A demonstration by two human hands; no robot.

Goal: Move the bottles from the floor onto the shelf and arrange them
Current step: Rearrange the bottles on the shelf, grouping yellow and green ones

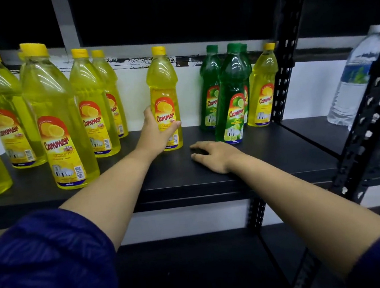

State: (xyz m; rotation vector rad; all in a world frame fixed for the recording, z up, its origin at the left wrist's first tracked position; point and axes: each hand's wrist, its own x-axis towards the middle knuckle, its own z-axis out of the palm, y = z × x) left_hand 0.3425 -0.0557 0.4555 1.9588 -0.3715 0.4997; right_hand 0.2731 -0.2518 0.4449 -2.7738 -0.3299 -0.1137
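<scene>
Both hands reach onto the black shelf (269, 158) in the head view. Left hand (158, 131) wraps around the lower half of a yellow bottle (163, 87), thumb across the front of its label and fingers behind, so it is closed on that bottle; the bottle stands upright on the shelf board, near the middle of its width and apart from the groups on either side. Right hand (212, 155) lies palm down on the bare board close to the front edge, fingers loosely spread and holding nothing, just right of the gripped bottle's base. Toward the left end of the shelf stands a cluster of yellow bottles (57, 126) with yellow caps, some nearer the front edge and some toward the back. Toward the right end, beside the perforated black upright (281, 77), stand green bottles (231, 95), the nearest one just beyond the right hand's fingertips, with one more yellow bottle at the right (262, 89) next to the upright. Beyond that upright, on the neighbouring bay, a clear water bottle (353, 76) stands. Dark blue sleeves (46, 269) cover both upper arms.
</scene>
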